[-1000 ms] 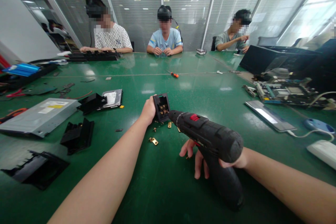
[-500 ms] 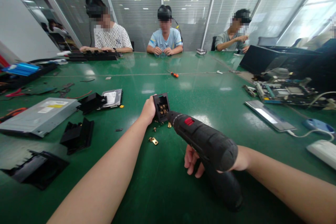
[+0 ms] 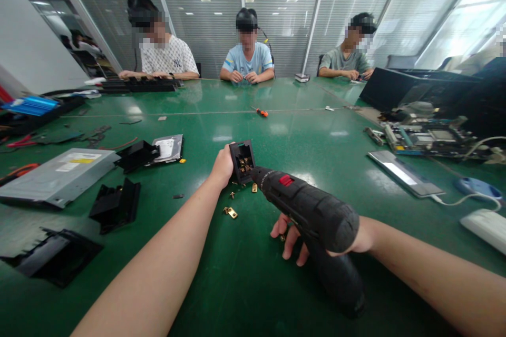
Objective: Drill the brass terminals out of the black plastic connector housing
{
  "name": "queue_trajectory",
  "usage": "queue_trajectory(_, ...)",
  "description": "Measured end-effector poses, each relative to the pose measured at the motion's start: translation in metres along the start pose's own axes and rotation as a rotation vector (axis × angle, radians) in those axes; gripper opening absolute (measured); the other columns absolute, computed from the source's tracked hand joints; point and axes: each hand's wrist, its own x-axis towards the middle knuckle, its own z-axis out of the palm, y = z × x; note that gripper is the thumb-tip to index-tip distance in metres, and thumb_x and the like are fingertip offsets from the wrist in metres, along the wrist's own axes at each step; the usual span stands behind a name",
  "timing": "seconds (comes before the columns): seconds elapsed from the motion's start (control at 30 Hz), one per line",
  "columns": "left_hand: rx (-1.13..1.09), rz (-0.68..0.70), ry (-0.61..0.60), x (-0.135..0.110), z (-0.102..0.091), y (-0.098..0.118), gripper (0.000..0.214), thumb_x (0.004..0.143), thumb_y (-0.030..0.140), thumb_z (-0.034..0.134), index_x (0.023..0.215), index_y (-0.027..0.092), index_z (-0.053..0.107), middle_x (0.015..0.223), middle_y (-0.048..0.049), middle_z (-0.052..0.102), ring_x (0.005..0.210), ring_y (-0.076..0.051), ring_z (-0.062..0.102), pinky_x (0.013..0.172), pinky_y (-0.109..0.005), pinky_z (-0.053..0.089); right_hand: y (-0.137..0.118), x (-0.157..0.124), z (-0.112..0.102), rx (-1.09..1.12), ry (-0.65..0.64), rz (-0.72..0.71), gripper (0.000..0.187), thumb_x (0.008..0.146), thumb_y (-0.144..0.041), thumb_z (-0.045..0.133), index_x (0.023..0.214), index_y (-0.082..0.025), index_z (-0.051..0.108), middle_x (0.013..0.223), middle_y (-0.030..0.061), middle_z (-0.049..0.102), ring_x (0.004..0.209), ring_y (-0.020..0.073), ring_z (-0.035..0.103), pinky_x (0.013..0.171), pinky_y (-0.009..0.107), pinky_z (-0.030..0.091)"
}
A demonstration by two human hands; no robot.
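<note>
The grip of a black power drill (image 3: pixel 312 210) is held in the right hand (image 3: pixel 291 239), the visible fingers (image 3: pixel 303 255) being loosely spread beneath the drill body rather than fully wrapped. Whether the small brass screw (image 3: pixel 282 238) by those fingertips is pinched or merely lies behind them cannot be told. By the left hand (image 3: pixel 223 164), a black housing (image 3: pixel 236 164) is gripped at its left side, its open face turned toward the drill. Brass fittings (image 3: pixel 245 164) are seated or lie inside. The drill nose is placed at the housing's lower right edge; contact cannot be confirmed. The step in hand is judged to be screw work on these fittings; whether screws are being driven or withdrawn is not shown. For the next move, the housing should be held firm, the nose aligned squarely with a screw, and the right grip tightened. Just below the housing, a brass plate (image 3: pixel 232 213) and other loose brass pieces are scattered on the tabletop (image 3: pixel 221 295). Farther left, more black housings (image 3: pixel 114 204) are set beside a metal-cased drive (image 3: pixel 59 175); to the right, a phone (image 3: pixel 403 172) is laid.
</note>
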Motion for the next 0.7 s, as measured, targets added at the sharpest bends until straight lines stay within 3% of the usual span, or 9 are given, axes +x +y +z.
queue_trajectory(0.13,0.009,-0.009,-0.009,0.001,-0.001,-0.001,0.042,0.086,0.061,0.054,0.071,0.022,0.062,0.063,0.0018,0.061,0.067,-0.019,0.057,0.068,-0.031,0.045,-0.001,0.001,0.0,-0.008,-0.004,-0.005,0.072,0.083,-0.053,0.082,0.14,-0.019,0.054,0.14,0.0222,0.059,0.123,0.0348,0.066,0.099,0.055,0.057)
queue_trajectory(0.43,0.0,-0.008,-0.019,-0.002,0.0,0.004,0.044,0.085,0.062,0.055,0.069,0.022,0.062,0.061,0.0017,0.059,0.067,-0.02,0.057,0.069,-0.031,0.046,-0.01,0.003,0.01,-0.109,0.053,-0.11,0.082,0.08,-0.057,0.083,0.143,-0.016,0.052,0.137,0.0237,0.06,0.118,0.0361,0.068,0.102,0.058,0.053)
queue_trajectory(0.7,-0.004,-0.006,-0.026,-0.004,0.0,0.007,0.047,0.085,0.064,0.055,0.065,0.022,0.059,0.059,0.0016,0.058,0.065,-0.019,0.056,0.067,-0.031,0.045,-0.013,0.001,0.006,-0.236,0.125,-0.235,0.092,0.08,-0.046,0.083,0.158,-0.023,0.038,0.149,0.0217,0.053,0.131,0.0392,0.058,0.111,0.061,0.043)
